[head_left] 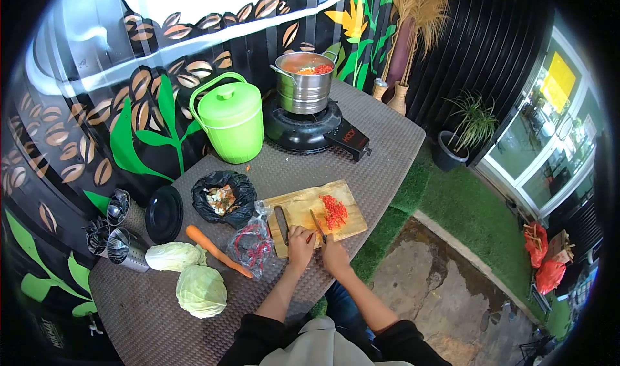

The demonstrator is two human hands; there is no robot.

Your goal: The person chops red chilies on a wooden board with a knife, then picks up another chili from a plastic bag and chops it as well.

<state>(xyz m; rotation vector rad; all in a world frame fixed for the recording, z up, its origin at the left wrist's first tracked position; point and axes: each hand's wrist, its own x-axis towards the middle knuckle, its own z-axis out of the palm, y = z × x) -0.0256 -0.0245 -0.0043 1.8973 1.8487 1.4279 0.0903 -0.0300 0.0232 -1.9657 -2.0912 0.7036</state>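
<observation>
My right hand (334, 255) is closed round the handle of a knife (317, 221), whose blade points away from me over the wooden cutting board (352, 225). Beside it, my left hand (301, 244) is closed at the board's near edge, fingertips bent close to the blade. Something small and reddish shows at those fingertips, too small to name. A heap of finely chopped red pieces (334, 212) lies on the right half of the board. Along the board's left end runs a dark elongated shape (282, 224), perhaps a handle slot.
Left of the board lie a clear plastic bag (250, 246), a carrot (218, 251), a cabbage (201, 292), a paler cabbage (174, 256) and a black bag of scraps (223, 200). Behind stand a green lidded bucket (231, 124) and a steel pot (304, 88) on a stove (303, 130).
</observation>
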